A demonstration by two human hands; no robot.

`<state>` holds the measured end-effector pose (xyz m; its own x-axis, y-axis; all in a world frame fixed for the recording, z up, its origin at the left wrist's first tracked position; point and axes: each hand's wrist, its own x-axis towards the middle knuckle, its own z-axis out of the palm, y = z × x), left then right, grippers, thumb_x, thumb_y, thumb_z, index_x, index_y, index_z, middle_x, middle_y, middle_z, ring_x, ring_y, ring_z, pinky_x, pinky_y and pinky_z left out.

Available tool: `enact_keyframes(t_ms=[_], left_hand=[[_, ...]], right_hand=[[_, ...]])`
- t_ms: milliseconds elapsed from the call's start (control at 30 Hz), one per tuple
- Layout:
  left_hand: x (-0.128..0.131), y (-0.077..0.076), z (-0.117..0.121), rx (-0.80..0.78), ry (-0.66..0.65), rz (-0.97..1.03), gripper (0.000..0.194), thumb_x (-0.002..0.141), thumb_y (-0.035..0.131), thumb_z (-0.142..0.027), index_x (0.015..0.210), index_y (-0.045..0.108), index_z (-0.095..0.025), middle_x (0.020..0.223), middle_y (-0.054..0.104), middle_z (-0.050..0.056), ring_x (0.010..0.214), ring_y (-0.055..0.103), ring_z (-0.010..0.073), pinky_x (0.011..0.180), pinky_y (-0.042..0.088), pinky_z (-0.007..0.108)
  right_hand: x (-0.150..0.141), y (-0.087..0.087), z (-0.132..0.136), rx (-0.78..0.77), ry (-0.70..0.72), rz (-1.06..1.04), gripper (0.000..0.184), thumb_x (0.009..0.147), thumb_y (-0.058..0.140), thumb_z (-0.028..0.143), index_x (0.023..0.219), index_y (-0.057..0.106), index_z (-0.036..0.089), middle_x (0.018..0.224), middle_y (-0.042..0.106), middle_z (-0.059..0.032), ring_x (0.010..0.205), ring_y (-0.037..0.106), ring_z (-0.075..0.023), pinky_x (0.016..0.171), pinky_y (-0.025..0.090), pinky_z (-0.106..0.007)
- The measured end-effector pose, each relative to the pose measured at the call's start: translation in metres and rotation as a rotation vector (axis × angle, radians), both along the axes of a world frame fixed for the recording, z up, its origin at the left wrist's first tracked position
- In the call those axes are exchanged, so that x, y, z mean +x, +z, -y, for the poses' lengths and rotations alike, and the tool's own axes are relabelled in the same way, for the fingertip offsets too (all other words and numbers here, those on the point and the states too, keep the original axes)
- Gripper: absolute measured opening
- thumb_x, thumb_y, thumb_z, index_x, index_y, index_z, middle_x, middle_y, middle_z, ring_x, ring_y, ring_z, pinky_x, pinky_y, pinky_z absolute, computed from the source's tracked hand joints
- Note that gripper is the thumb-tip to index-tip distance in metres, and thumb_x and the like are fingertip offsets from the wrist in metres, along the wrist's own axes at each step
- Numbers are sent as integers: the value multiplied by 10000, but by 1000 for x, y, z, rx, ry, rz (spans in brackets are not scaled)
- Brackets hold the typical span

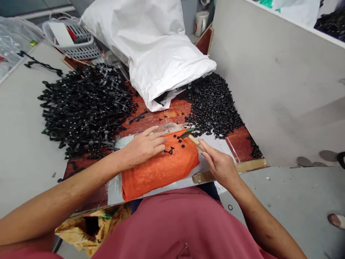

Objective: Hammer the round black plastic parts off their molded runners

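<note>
Fingers of the right hand (222,167) wrapped one tool (194,140) with a pale wooden handle and flat green head, over the right end of one pale-speckled orange cloth bundle (159,174). The left hand (142,147) lay on the bundle's left part, fingers loosely spread; whether they gripped the one knobbed black piece (169,151) by their tips, I could not tell. Four round black discs (183,146) sat near the green head. Beyond, on the reddish wooden desk (241,145), a left heap (83,108) and a right heap (215,104) of small black parts flanked one wrinkled white sack (151,46). Farther off stood one mug (201,23), its red marking unreadable.
</note>
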<state>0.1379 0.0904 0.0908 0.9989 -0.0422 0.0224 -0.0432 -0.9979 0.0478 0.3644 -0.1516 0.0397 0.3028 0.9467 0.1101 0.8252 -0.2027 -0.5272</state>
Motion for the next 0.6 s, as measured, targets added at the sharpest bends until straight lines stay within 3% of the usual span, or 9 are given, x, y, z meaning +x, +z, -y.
enact_keyframes(t_ms=[100, 167, 200, 300, 367, 533, 600], left_hand=[[-3, -5, 4, -126, 478, 22, 304, 1049, 421, -315, 1270, 620, -252, 820, 741, 7, 786, 713, 185, 954, 531, 378], [1, -14, 7, -254, 706, 55, 472, 1042, 405, -328, 1503, 450, -237, 857, 756, 22, 733, 711, 194, 811, 545, 318], [5, -20, 9, -331, 748, 89, 515, 1041, 387, -323, 1548, 403, -235, 933, 772, 39, 777, 725, 198, 806, 543, 308], [21, -35, 12, -536, 726, 182, 477, 1043, 357, -352, 1468, 549, -251, 1212, 757, 69, 1046, 727, 210, 934, 531, 306], [30, -42, 14, -612, 736, 178, 460, 1036, 379, -385, 1400, 628, -258, 1283, 739, 59, 1160, 696, 223, 1006, 515, 316], [40, -44, 14, -678, 709, 88, 466, 1033, 380, -412, 1427, 604, -303, 1371, 699, 27, 1238, 659, 231, 1074, 482, 350], [40, -44, 13, -660, 713, 69, 441, 1032, 370, -414, 1370, 625, -289, 1275, 741, 36, 1147, 692, 231, 1022, 499, 348]], right_hand=[[7, -3, 9, 83, -85, -139, 495, 1083, 404, 323, 1577, 435, 307, 1452, 642, -30, 1223, 685, -206, 1027, 545, -317], [9, -8, 13, 66, -109, -172, 486, 1078, 414, 332, 1561, 465, 309, 1440, 648, -31, 1223, 687, -216, 1042, 546, -339], [9, -12, 15, 49, -116, -180, 481, 1074, 419, 337, 1551, 481, 305, 1429, 655, -36, 1218, 691, -223, 1042, 550, -352], [7, -23, 20, 4, -133, -198, 472, 1069, 429, 345, 1533, 506, 300, 1415, 663, -42, 1201, 701, -234, 1027, 564, -373], [6, -28, 23, -18, -150, -222, 473, 1068, 438, 342, 1536, 500, 313, 1414, 663, -37, 1191, 707, -237, 1016, 571, -381], [5, -37, 27, -50, -197, -258, 479, 1061, 455, 327, 1538, 495, 332, 1393, 678, -38, 1189, 708, -257, 991, 581, -404], [5, -40, 26, -56, -199, -266, 478, 1062, 450, 337, 1538, 495, 328, 1404, 670, -38, 1201, 701, -262, 992, 580, -410]])
